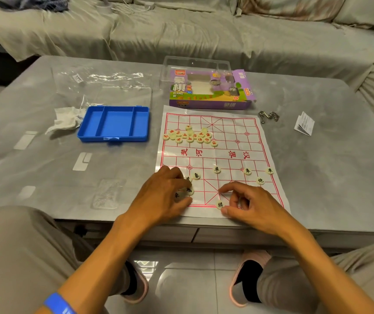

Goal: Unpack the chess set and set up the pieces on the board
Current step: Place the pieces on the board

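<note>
Head: board (217, 155) long axis front-to-back

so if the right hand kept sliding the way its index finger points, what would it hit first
Probably the small cluster of black pieces under the left hand. The right hand points left across the board's near rows, and the squares between look free.

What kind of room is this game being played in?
Most likely a home living room: a cloth-covered sofa stands behind a low grey coffee table, and the seated person wears pink slippers on a tiled floor.
</note>
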A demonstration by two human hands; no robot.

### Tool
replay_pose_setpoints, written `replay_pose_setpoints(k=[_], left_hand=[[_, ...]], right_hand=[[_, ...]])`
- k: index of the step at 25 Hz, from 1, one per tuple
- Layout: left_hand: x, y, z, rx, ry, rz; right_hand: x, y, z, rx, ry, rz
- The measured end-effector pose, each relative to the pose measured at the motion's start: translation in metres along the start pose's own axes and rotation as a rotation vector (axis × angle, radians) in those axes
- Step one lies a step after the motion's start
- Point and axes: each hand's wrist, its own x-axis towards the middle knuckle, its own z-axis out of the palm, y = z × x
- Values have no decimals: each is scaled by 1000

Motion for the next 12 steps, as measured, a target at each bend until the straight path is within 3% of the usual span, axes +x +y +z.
replay_pose_setpoints(k=[12], left_hand=[[1,4,4,-119,85,-36]], right_hand=[[-1,-1,-4,108,35,-1]])
